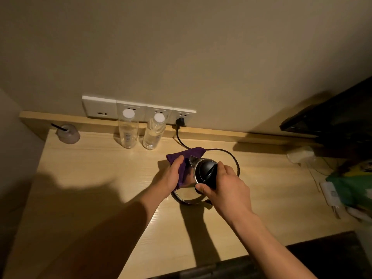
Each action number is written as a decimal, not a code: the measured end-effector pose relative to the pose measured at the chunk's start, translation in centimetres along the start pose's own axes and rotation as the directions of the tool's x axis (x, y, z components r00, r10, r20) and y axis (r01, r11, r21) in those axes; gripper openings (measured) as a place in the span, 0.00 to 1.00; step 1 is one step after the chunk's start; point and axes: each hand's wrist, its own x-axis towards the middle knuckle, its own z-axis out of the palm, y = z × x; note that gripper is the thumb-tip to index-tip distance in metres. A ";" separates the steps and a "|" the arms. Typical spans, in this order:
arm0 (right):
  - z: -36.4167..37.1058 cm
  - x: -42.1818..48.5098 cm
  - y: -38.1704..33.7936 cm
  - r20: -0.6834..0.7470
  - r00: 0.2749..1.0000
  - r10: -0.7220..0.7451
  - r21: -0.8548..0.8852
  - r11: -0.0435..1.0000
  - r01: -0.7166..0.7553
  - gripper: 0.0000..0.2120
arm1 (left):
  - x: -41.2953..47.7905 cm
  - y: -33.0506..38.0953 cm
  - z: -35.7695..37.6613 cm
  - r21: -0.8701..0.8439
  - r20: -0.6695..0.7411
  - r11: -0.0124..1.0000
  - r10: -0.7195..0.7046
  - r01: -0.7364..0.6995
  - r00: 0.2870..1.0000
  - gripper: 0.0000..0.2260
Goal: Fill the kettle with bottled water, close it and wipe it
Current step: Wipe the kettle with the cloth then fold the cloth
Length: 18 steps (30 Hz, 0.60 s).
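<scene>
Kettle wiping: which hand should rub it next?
Left, probably. The left hand already presses the purple cloth against the kettle, while the right hand grips its handle side, steadying it.

Two bare forearms come into view from the bottom edge, with no sleeve, cuff or glove on either as far as the picture reaches. The left hand (168, 177) and the right hand (223, 188) show no ring, watch, strap or bracelet at the fingers or wrists. The fingernails that show are short and plain. Dim, warm light leaves the left forearm largely in shadow.
</scene>
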 end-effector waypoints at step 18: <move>-2.2 2.1 1.0 0.233 0.972 0.024 0.270 0.959 -0.089 0.22 | -3.8 -3.2 2.5 -0.090 -0.193 0.976 0.180 -0.200 0.964 0.22</move>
